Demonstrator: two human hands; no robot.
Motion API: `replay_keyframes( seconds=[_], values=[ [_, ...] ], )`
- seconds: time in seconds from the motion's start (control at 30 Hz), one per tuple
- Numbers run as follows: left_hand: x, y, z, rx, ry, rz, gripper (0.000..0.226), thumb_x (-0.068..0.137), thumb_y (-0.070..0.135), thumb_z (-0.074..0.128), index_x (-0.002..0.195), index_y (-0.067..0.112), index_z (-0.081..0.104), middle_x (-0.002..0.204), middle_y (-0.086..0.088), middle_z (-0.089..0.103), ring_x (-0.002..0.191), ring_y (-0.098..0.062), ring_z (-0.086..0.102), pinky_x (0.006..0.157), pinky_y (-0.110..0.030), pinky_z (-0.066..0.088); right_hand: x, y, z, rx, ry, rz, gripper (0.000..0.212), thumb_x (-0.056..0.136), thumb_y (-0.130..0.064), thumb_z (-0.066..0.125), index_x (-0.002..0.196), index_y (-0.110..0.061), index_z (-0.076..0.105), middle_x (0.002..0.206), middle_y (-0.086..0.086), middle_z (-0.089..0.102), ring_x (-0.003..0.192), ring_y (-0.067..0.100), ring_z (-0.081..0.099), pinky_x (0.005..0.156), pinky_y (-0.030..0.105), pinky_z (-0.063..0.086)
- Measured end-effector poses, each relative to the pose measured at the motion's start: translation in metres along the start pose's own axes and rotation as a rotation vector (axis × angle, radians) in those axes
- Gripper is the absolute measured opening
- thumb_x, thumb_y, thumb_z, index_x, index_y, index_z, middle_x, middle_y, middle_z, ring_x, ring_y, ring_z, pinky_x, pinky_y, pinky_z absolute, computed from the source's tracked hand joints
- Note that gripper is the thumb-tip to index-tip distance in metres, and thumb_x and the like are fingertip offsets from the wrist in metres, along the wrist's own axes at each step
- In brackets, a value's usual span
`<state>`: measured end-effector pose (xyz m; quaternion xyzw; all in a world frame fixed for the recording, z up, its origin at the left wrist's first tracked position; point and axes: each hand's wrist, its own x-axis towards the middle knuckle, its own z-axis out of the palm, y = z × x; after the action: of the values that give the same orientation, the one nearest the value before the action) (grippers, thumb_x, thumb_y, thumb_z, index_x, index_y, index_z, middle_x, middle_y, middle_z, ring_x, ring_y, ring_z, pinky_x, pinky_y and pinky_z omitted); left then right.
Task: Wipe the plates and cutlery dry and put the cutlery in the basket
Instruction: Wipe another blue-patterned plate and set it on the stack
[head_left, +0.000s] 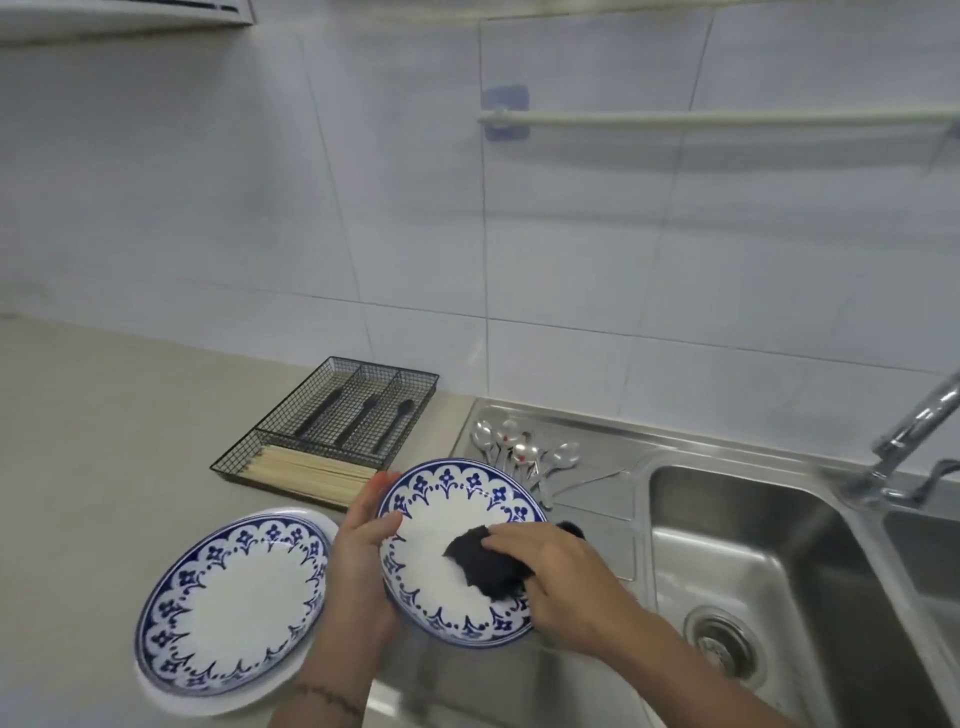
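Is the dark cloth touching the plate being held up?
Touching. The head view shows the right hand pressing the dark cloth flat on the held plate, no gap visible.

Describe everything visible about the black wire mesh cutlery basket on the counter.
The black wire mesh cutlery basket is a shallow rectangular tray lying flat on the beige counter, near the white tiled wall, left of the steel sink's drainboard. Dividers form three long compartments, each holding a dark-handled utensil, and one crosswise front compartment holding pale wooden chopsticks. Neither hand touches it.
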<state>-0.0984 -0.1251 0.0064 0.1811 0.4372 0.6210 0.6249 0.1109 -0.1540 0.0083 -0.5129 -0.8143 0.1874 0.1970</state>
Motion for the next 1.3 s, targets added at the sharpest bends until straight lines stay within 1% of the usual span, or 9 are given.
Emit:
replay_keyframes(
  seconds=[0.17, 0.23, 0.33, 0.47, 0.63, 0.87, 0.93, 1.13, 1.3],
  values=[
    [0.013, 0.042, -0.073, -0.096, 0.048, 0.018, 0.049, 0.085, -0.008, 0.044, 0.12, 0.02, 0.063, 0.122, -0.012, 0.067, 0.1, -0.038, 0.064, 0.086, -0.054, 0.053, 0.035, -0.049, 0.033, 0.165, 0.054, 0.082, 0.049, 0.077, -0.024, 0.053, 0.124, -0.027, 0.065, 0.121, -0.015, 0.064, 0.112, 0.003, 0.056, 0.101, 0.021, 0.043],
    [0.017, 0.058, -0.099, -0.1, 0.081, 0.024, 0.049, 0.084, -0.007, 0.045, 0.12, 0.021, 0.063, 0.12, -0.013, 0.068, 0.101, -0.04, 0.063, 0.085, -0.057, 0.052, 0.048, -0.064, 0.044, 0.223, 0.078, 0.132, 0.048, 0.077, -0.016, 0.053, 0.122, -0.025, 0.067, 0.114, -0.016, 0.064, 0.105, 0.0, 0.056, 0.096, 0.014, 0.043],
    [0.024, 0.08, -0.134, -0.106, 0.147, 0.057, 0.046, 0.083, -0.006, 0.046, 0.113, 0.024, 0.066, 0.114, -0.012, 0.069, 0.096, -0.039, 0.063, 0.077, -0.05, 0.055, 0.066, -0.083, 0.063, 0.24, 0.092, 0.158, 0.056, 0.083, 0.008, 0.051, 0.12, -0.031, 0.067, 0.109, -0.025, 0.061, 0.101, 0.002, 0.058, 0.091, 0.021, 0.048],
    [0.034, 0.098, -0.166, -0.108, 0.22, 0.108, 0.042, 0.084, -0.008, 0.045, 0.111, 0.019, 0.064, 0.119, -0.013, 0.065, 0.094, -0.037, 0.062, 0.08, -0.048, 0.054, 0.079, -0.099, 0.086, 0.29, 0.066, 0.222, 0.056, 0.088, 0.006, 0.052, 0.118, -0.039, 0.065, 0.107, -0.023, 0.062, 0.097, 0.006, 0.061, 0.088, 0.032, 0.054],
    [0.036, 0.105, -0.189, -0.091, 0.266, 0.108, 0.046, 0.083, -0.007, 0.046, 0.116, 0.02, 0.064, 0.116, -0.009, 0.067, 0.093, -0.034, 0.065, 0.07, -0.042, 0.055, 0.083, -0.108, 0.102, 0.287, 0.039, 0.247, 0.052, 0.087, 0.006, 0.053, 0.118, -0.034, 0.067, 0.11, -0.017, 0.065, 0.104, 0.003, 0.058, 0.094, 0.023, 0.047],
    [0.038, 0.103, -0.203, -0.081, 0.273, 0.077, 0.049, 0.083, -0.005, 0.048, 0.122, 0.02, 0.063, 0.118, -0.008, 0.068, 0.1, -0.037, 0.063, 0.082, -0.05, 0.055, 0.085, -0.113, 0.104, 0.275, 0.026, 0.276, 0.051, 0.089, 0.006, 0.052, 0.119, -0.033, 0.067, 0.108, -0.018, 0.062, 0.104, 0.005, 0.056, 0.093, 0.023, 0.045],
    [0.039, 0.103, -0.206, -0.042, 0.281, 0.075, 0.048, 0.086, -0.005, 0.047, 0.122, 0.023, 0.063, 0.115, -0.002, 0.069, 0.1, -0.033, 0.064, 0.08, -0.046, 0.054, 0.085, -0.112, 0.105, 0.254, 0.026, 0.3, 0.05, 0.089, 0.006, 0.052, 0.12, -0.032, 0.066, 0.109, -0.016, 0.062, 0.104, 0.008, 0.056, 0.092, 0.024, 0.045],
    [0.044, 0.104, -0.214, 0.162, 0.346, 0.118, 0.045, 0.093, -0.005, 0.048, 0.125, 0.022, 0.064, 0.114, 0.003, 0.071, 0.109, -0.03, 0.065, 0.098, -0.051, 0.05, 0.08, -0.108, 0.109, 0.131, 0.058, 0.386, 0.054, 0.086, 0.005, 0.053, 0.127, -0.029, 0.062, 0.118, -0.005, 0.065, 0.104, 0.015, 0.057, 0.092, 0.029, 0.049],
    [0.046, 0.105, -0.213, 0.564, 0.34, 0.243, 0.046, 0.092, -0.008, 0.043, 0.115, 0.024, 0.068, 0.11, 0.004, 0.071, 0.105, -0.024, 0.066, 0.093, -0.046, 0.054, 0.081, -0.11, 0.108, -0.012, 0.016, 0.5, 0.055, 0.081, 0.004, 0.055, 0.124, -0.031, 0.06, 0.106, -0.004, 0.062, 0.087, 0.017, 0.054, 0.063, 0.024, 0.041]
  ],
)
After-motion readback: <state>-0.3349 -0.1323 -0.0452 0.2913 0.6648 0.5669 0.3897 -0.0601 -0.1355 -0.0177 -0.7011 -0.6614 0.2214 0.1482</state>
